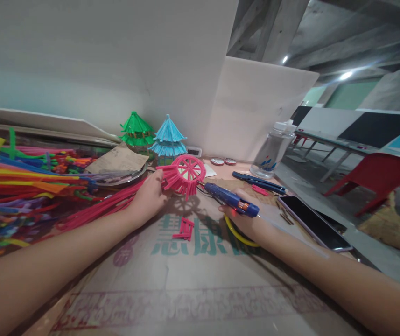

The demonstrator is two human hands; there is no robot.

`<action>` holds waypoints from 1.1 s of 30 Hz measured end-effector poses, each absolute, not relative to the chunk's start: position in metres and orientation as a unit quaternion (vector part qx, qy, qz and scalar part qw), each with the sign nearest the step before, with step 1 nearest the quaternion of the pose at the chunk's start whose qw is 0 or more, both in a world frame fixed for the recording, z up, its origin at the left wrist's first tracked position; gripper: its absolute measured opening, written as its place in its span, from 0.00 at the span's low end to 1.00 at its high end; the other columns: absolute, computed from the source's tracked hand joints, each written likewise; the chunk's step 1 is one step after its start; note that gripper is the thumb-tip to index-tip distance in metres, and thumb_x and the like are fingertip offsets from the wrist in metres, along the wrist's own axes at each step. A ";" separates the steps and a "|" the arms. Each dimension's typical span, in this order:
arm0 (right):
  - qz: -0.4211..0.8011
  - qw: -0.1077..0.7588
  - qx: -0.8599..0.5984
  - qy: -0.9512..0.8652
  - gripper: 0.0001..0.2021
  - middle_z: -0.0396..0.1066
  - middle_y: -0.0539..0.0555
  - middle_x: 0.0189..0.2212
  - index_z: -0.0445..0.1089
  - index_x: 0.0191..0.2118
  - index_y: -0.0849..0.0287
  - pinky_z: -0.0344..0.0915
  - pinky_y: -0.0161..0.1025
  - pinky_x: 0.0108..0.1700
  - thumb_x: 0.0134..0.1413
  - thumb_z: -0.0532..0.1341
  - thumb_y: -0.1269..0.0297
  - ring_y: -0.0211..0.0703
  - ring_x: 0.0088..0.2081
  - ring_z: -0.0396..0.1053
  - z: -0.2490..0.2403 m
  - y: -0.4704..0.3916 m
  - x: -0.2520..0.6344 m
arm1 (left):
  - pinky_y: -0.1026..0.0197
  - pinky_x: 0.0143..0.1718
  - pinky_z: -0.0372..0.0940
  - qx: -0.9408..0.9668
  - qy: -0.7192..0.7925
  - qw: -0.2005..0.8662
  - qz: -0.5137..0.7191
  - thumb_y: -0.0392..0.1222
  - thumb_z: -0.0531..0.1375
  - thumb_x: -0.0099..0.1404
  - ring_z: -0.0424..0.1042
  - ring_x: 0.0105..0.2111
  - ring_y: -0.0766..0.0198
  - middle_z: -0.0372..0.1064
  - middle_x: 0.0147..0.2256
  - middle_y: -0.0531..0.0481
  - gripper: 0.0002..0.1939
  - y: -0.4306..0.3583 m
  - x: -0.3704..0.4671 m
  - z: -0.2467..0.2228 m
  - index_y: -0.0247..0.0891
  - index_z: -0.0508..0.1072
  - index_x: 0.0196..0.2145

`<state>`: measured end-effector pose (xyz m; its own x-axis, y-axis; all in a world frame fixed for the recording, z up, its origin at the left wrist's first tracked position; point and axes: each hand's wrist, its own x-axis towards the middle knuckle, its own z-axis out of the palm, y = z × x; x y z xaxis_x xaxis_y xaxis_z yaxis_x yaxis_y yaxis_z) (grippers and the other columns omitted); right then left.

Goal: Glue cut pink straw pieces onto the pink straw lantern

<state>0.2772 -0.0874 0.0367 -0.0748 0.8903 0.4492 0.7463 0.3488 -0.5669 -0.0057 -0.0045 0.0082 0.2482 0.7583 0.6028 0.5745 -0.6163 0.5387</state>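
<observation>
My left hand (151, 193) grips the left edge of a pink wheel-shaped frame (188, 173) made of pipe cleaners, with spokes inside a ring and short pieces fringing its left and lower rim. In my right hand (242, 214) is a blue glue gun (233, 198), its nozzle at the lower right of the ring; whether they touch I cannot tell. Several cut pink pipe cleaner pieces (185, 229) lie on the cardboard below. Long pink pipe cleaners (105, 205) run under my left wrist. A yellow ring (238, 233) shows around or beneath my right hand.
Bundles of coloured pipe cleaners (28, 182) fill the left side. Behind stand a green model pavilion (136, 128) and a blue one (168, 135). To the right are a clear bottle (271, 149), a dark blue cutter (259, 182) and a phone (313, 223). Cardboard (143, 289) covers the table.
</observation>
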 end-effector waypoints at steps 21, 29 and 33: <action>0.092 0.387 -0.561 -0.726 0.14 0.68 0.47 0.23 0.63 0.28 0.52 0.56 0.38 0.29 0.52 0.64 0.51 0.43 0.26 0.64 0.039 -0.090 0.276 | 0.37 0.61 0.66 0.790 0.424 0.113 0.428 0.44 0.57 0.65 0.73 0.53 0.42 0.73 0.50 0.37 0.17 -0.005 -0.004 0.015 0.36 0.72 0.50; 0.099 0.390 -0.548 -0.733 0.12 0.70 0.47 0.23 0.67 0.29 0.53 0.59 0.38 0.29 0.53 0.66 0.52 0.43 0.26 0.67 0.040 -0.091 0.278 | 0.40 0.61 0.67 0.791 0.416 0.112 0.436 0.43 0.57 0.64 0.73 0.54 0.44 0.73 0.50 0.38 0.18 -0.005 -0.003 0.015 0.36 0.72 0.51; 0.117 0.390 -0.528 -0.745 0.10 0.76 0.50 0.28 0.71 0.33 0.54 0.64 0.39 0.33 0.54 0.67 0.54 0.46 0.31 0.73 0.041 -0.093 0.279 | 0.40 0.61 0.66 0.790 0.421 0.111 0.431 0.45 0.57 0.65 0.73 0.55 0.43 0.73 0.51 0.37 0.19 -0.006 -0.003 0.015 0.36 0.72 0.51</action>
